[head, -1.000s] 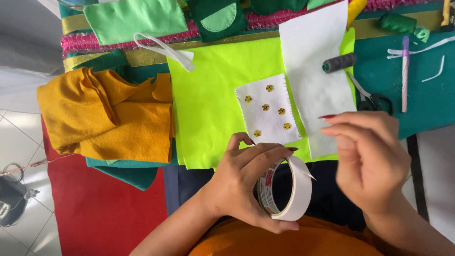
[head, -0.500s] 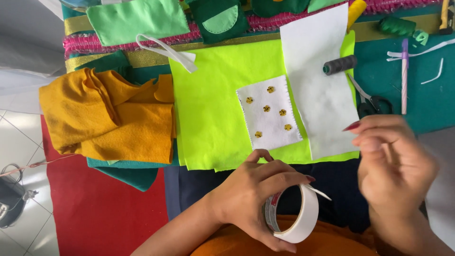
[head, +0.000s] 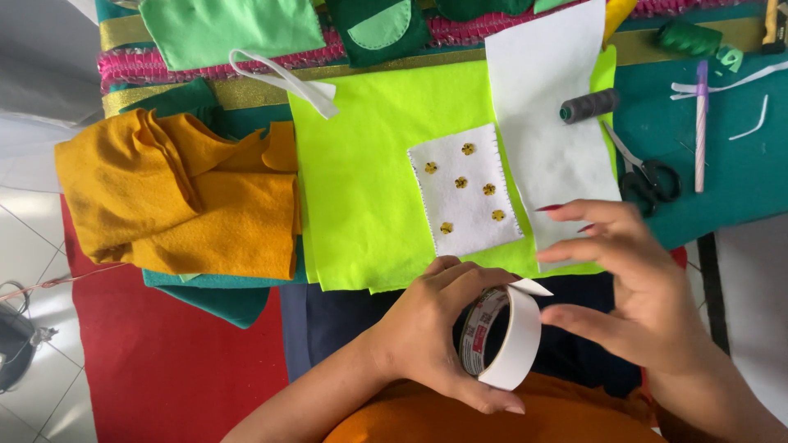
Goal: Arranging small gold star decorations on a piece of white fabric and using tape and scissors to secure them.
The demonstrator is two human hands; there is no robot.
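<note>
- Your left hand [head: 435, 328] has its fingers wrapped around a roll of white tape [head: 502, 338], held low in the view just above your lap, below the near edge of the counter [head: 739, 176].
- A short loose tape end [head: 532, 286] sticks up from the top of the roll, pointing toward your right hand.
- Your right hand [head: 636, 287] sits just beside the roll with its fingers spread and gripping nothing; the thumb lies near the roll's outer face, but whether it touches is hard to tell.
- Just beyond your hands, a lime-green felt sheet [head: 361, 180] lies flat, and on it rests a small white felt patch [head: 464, 190] dotted with little yellow flowers.
- A larger white felt sheet [head: 546, 107] overlaps the green one on the right, with a grey thread spool [head: 589, 106] on it.
- Scissors [head: 648, 176] and a purple pen [head: 701, 123] lie to the right on the teal surface.
- A crumpled mustard-yellow cloth [head: 180, 197] sits well to the left.
</note>
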